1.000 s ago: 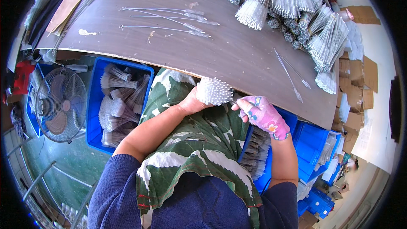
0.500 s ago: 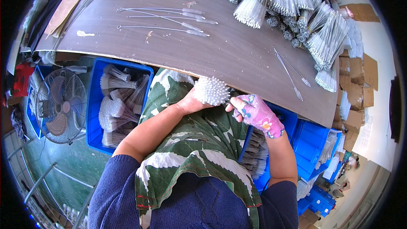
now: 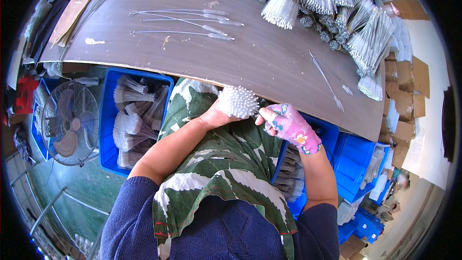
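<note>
The person is gathering thin wire brushes into a bundle (image 3: 238, 101) at the near edge of the table (image 3: 269, 62), and by my reading the step in hand is the collecting and evening-up of that bundle — its white bristle heads are pointing up at the camera as one round, spiky cluster. The left hand (image 3: 214, 117) is wrapping around the bundle from below and to its left, fingers closed on the stems, so the cluster is sitting just above and to the right of that hand's knuckles. The right hand (image 3: 288, 126), in a pink flowered glove, is hovering just to the right of the bundle; its fingertips are curling toward the stems and seem to be touching or nearly touching them, but whether they are pinching anything I cannot tell. The next move would seem to call for a steady grip from the left hand while the right adds or straightens brushes — the stems are thin and could slip loose. Beyond both hands, further brushes are lying in heaps (image 3: 332, 14); below the left hand a blue bin (image 3: 108, 130) is holding more
</note>
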`<state>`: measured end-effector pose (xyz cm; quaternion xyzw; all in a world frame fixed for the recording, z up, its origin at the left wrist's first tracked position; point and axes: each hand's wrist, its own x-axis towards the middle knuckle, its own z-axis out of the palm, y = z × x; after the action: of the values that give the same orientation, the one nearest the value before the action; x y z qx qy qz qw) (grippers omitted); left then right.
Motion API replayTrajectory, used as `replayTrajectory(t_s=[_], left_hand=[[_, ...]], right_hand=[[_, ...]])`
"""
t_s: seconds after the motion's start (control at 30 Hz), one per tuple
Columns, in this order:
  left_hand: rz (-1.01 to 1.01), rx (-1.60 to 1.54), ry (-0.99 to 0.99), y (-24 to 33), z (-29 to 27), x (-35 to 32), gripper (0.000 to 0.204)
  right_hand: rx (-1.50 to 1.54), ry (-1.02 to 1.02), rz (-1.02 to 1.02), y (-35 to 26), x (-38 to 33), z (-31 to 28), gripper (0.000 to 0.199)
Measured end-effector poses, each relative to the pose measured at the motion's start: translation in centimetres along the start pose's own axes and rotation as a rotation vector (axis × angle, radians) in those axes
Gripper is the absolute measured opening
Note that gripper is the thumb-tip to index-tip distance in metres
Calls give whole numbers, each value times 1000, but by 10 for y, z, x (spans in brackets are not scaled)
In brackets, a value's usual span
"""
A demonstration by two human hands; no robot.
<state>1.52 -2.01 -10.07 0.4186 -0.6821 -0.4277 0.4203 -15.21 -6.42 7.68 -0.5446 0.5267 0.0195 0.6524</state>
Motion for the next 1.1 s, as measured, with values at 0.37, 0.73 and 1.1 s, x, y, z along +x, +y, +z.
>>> replayTrajectory(t_s=[0.37,0.73,1.1], left_hand=[[-6,-17,67,2,5,3,34],[-3,36,73,-2,7,2,30],[44,181,2,-6,4,2,43]], right_hand=[[119,-7,65,11,-3,4,37],[169,42,32,8,-7,11,35],[126,-7,31,16,0,9,37]])
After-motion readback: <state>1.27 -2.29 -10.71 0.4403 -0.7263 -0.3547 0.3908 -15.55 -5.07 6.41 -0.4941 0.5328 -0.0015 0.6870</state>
